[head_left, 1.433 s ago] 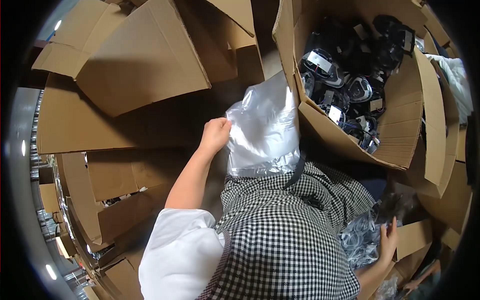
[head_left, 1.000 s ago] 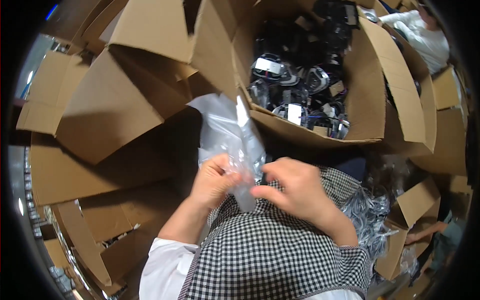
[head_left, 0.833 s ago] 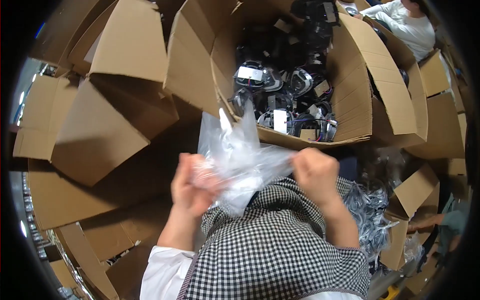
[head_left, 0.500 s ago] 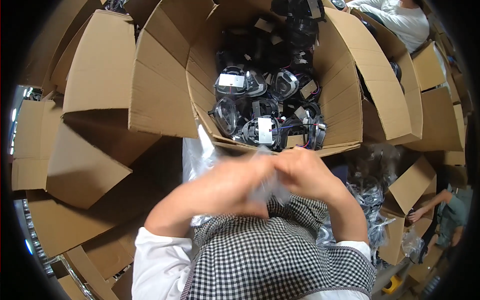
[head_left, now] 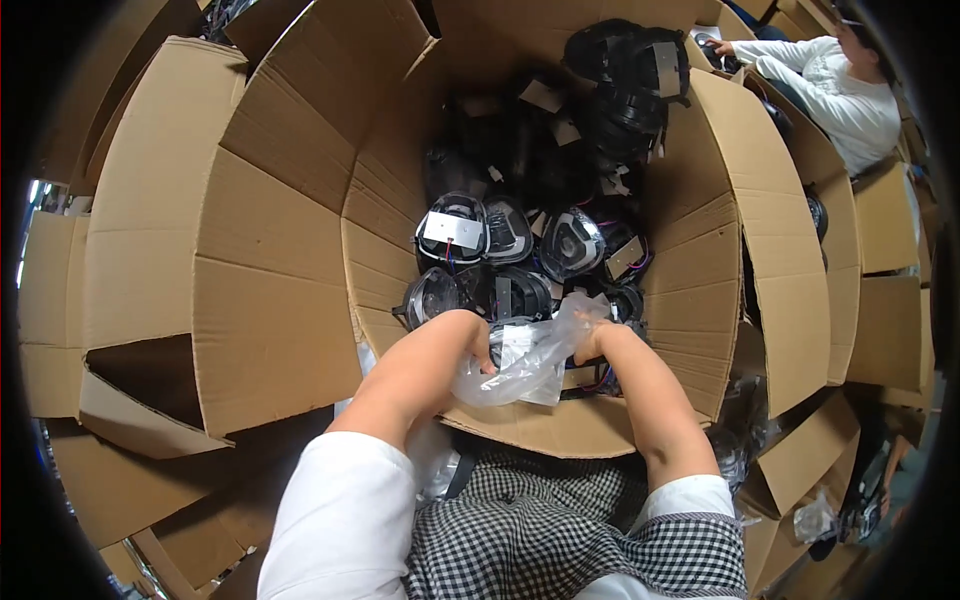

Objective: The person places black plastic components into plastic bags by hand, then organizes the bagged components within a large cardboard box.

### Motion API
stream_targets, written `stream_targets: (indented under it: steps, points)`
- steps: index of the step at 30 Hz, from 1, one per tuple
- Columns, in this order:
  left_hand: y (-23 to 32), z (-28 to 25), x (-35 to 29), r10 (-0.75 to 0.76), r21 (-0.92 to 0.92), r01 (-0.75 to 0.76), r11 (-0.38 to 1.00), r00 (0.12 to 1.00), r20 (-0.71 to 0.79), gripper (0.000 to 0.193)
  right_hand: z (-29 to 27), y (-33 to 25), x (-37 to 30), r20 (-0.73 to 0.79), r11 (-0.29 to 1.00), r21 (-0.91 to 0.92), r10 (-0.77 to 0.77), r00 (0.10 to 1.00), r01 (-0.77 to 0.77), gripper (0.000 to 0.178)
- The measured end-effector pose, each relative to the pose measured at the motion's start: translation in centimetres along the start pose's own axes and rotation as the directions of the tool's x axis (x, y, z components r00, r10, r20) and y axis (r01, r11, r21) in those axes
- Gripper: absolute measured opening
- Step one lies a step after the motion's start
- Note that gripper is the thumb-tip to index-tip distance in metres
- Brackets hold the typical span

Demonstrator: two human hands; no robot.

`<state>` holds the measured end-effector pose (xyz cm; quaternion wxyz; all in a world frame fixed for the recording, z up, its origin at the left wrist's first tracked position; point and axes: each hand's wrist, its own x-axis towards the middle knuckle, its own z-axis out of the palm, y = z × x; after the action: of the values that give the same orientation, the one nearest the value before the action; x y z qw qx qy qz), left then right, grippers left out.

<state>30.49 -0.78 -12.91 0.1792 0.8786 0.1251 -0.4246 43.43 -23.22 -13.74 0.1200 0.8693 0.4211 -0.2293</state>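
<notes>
Both my arms reach over the near edge of a large cardboard box (head_left: 690,300). A crumpled clear plastic bag (head_left: 530,370) stretches between my hands, over a lamp unit with a white label. My right hand (head_left: 594,342) has its fingers closed on the bag's bunched upper end. At the bag's other end is my left hand (head_left: 478,345), curled against the plastic, most of its fingers hidden by the wrist. Black lamp units with clear lenses, such as this labelled lamp unit (head_left: 452,230), lie beneath and beyond my hands, some with coloured wires.
Raised cardboard flaps (head_left: 275,290) flank the box on the left, and another flap (head_left: 780,240) folds out on the right. Farther right stands an open carton (head_left: 810,455) near clear plastic. A person in white (head_left: 850,100) works at the upper right.
My hands have moved forward from in front of my apron into the box, taking the plastic bag along. The bag is now spread between them over the lamp units. My view has shifted closer over the box.
</notes>
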Motion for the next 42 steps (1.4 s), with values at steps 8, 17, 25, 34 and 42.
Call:
stream_targets:
  steps: [8,17,25,34,42]
  points:
    - [1.2,-1.7,-5.9,-0.013,-0.201,-0.041,0.979,0.966,-0.256,0.087,-2.0,-0.2,-4.7,-0.115,0.921,-0.371,-0.168,0.979,0.115,0.085]
    - [0.4,-1.0,-17.1,-0.005,-0.359,-0.497,0.79,0.58,-0.815,0.082,-11.8,-3.0,-18.5,-0.987,0.991,-0.099,-0.109,0.117,0.086,0.061]
    - [-0.4,3.1,-15.9,0.27,-0.573,-0.668,0.475,0.73,-0.628,0.068,-6.3,-7.0,-23.6,-0.806,0.738,-0.251,-0.517,0.287,0.626,0.041]
    - [8.3,2.4,-19.9,0.573,-0.102,-0.585,0.805,0.81,-0.122,0.069,2.9,-5.3,-22.7,-0.313,-0.13,0.95,-0.431,0.846,0.285,0.131]
    - [2.6,-6.8,-16.7,0.207,0.193,-0.076,0.978,0.443,-0.872,0.029,11.8,-2.4,-25.9,-0.369,-0.483,0.555,0.588,0.72,0.678,0.08]
